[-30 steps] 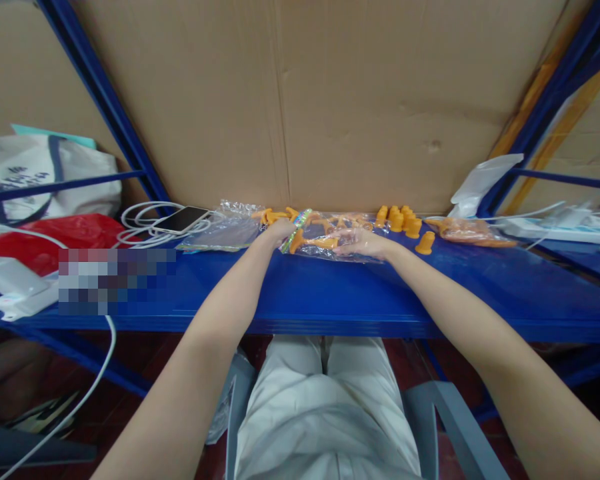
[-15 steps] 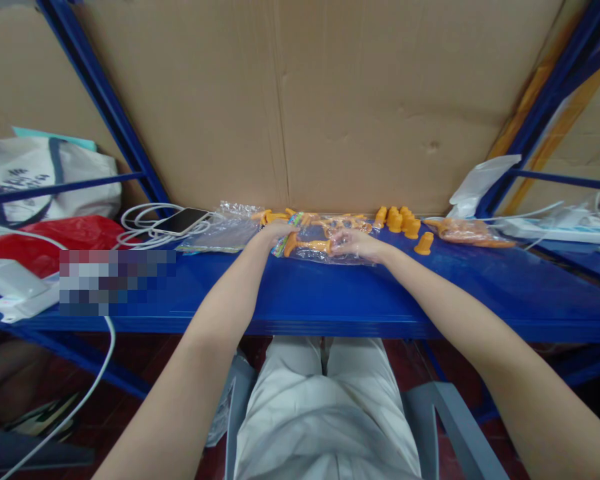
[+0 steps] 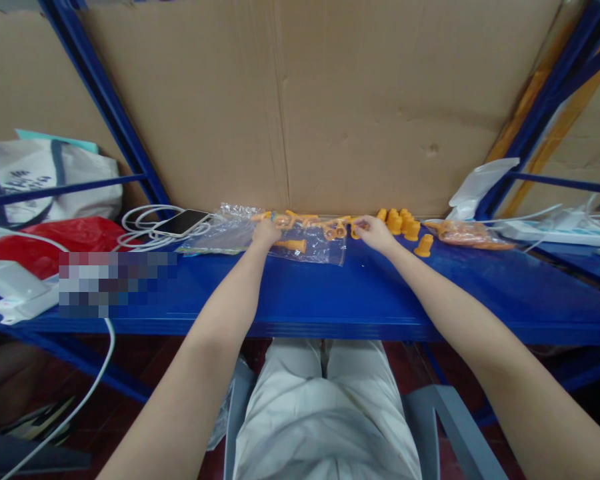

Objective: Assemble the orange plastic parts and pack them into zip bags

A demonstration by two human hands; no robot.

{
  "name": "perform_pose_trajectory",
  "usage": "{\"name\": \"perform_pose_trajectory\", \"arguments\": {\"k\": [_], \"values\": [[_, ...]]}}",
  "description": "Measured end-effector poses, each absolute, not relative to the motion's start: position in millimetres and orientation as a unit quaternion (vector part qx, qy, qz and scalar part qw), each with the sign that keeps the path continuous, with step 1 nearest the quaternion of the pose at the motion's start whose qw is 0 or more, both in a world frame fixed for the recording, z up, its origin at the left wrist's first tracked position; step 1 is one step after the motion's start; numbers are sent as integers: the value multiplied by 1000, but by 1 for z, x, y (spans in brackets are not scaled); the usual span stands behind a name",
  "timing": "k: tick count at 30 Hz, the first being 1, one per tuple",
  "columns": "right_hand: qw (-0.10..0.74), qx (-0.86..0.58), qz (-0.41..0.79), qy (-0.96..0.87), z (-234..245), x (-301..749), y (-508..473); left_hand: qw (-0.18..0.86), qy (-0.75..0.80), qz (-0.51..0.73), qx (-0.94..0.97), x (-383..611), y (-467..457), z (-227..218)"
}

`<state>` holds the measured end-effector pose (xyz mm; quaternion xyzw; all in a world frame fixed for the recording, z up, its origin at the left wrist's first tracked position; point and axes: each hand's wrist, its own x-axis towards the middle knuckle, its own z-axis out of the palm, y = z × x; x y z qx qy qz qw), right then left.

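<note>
A clear plastic bag (image 3: pixel 314 248) with one orange plastic piece (image 3: pixel 291 245) in it lies flat on the blue shelf (image 3: pixel 330 300). My left hand (image 3: pixel 265 234) is closed on the bag's left edge. My right hand (image 3: pixel 373 231) pinches a small orange piece (image 3: pixel 355 230) at the far side of the shelf, close to a group of upright orange cone-shaped pieces (image 3: pixel 401 221). More loose orange pieces (image 3: pixel 313 221) lie in a row against the cardboard wall behind the bag.
A phone (image 3: pixel 182 221) on coiled white cable lies left of the bag, beside another clear bag (image 3: pixel 220 233). A red bag (image 3: pixel 55 240) and a white tote (image 3: pixel 35 180) sit at far left. At right are a bag of orange parts (image 3: pixel 467 232) and a power strip (image 3: pixel 555 230).
My right hand has left the bag and moved right and back to the loose orange pieces. The bag now lies flatter, and my left hand has shifted slightly left on it.
</note>
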<state>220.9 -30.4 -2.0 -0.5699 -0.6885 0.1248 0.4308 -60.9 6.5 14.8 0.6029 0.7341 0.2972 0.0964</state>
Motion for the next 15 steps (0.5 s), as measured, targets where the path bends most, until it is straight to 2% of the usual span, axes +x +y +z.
{"name": "perform_pose_trajectory", "arguments": {"k": [2, 4, 10, 15], "values": [[401, -584, 24, -706, -6, 231, -23, 73, 750, 273, 598, -64, 4, 15], [351, -602, -25, -717, -11, 238, -20, 72, 756, 265, 594, -65, 1, 15], [189, -670, -49, -716, -18, 233, -29, 57, 778, 291, 554, -67, -2, 14], [155, -682, -62, -712, -15, 222, -36, 66, 782, 305, 539, -68, -1, 13]]}}
